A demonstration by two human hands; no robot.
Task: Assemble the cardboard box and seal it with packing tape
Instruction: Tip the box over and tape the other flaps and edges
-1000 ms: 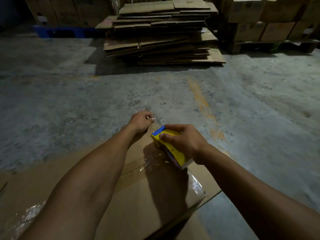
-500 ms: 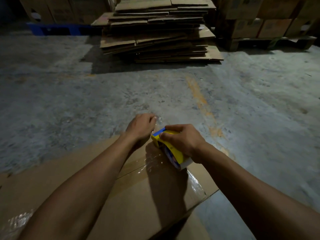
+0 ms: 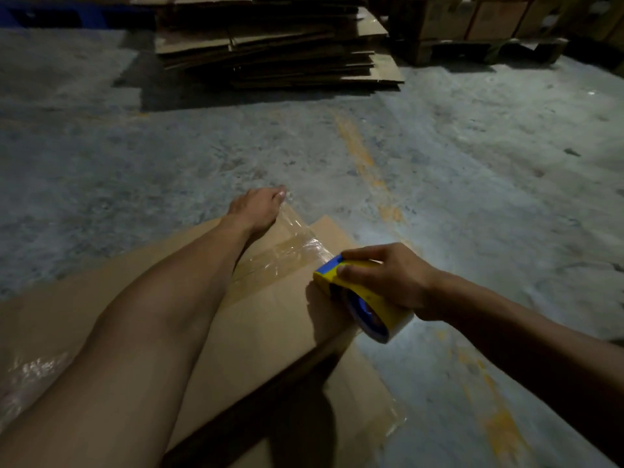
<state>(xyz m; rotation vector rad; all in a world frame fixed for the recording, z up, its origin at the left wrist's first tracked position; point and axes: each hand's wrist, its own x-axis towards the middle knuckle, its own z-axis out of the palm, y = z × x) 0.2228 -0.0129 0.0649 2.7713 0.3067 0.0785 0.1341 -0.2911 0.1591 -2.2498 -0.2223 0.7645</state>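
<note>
Your left hand (image 3: 258, 207) lies at the far edge of the cardboard box (image 3: 266, 319), fingers out straight and pressing the far end of the clear tape strip (image 3: 290, 246) down where it folds over that edge. Your right hand (image 3: 388, 276) is curled round the yellow and blue tape dispenser (image 3: 358, 292), thumb on its near face and fingers over the top, holding it against the box top near the right edge. The two hands are apart, with the shiny strip running between them along the seam of the flaps: its far end under your left fingertips, its near end meeting the dispenser's blue front.

The box fills the near left of the view, sitting on the concrete floor (image 3: 472, 170), and a loose flap (image 3: 358, 393) sticks out low on the near right. A patch of glossy tape (image 3: 30, 373) shows at the near left of the box. Far off, a stack of flattened cardboard (image 3: 277, 45) lies on the floor, with a pallet of boxes (image 3: 479, 25) to its right.
</note>
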